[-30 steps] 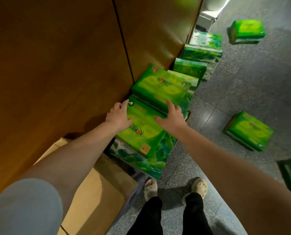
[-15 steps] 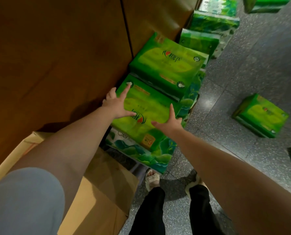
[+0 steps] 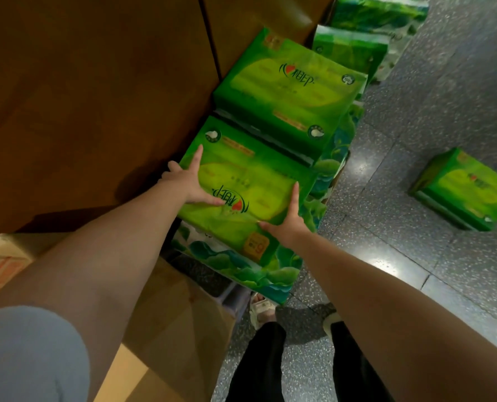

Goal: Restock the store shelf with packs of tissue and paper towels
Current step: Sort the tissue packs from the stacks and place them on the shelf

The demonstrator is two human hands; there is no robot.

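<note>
1. While the near tissue pack lies flat on a taller leaf-printed pack, it is bracketed by both hands.
2. Left hand is laid on the pack's left end beside the wooden panel, fingers straight, thumb pressed on top; nothing is gripped.
3. Right hand is set against the pack's right edge, fingers straight, pressing.
4. The pack's long axis is judged to run between the hands, away from the panel; both hands are equally near.
5. A second pack is seen just beyond it along the panel.
</note>
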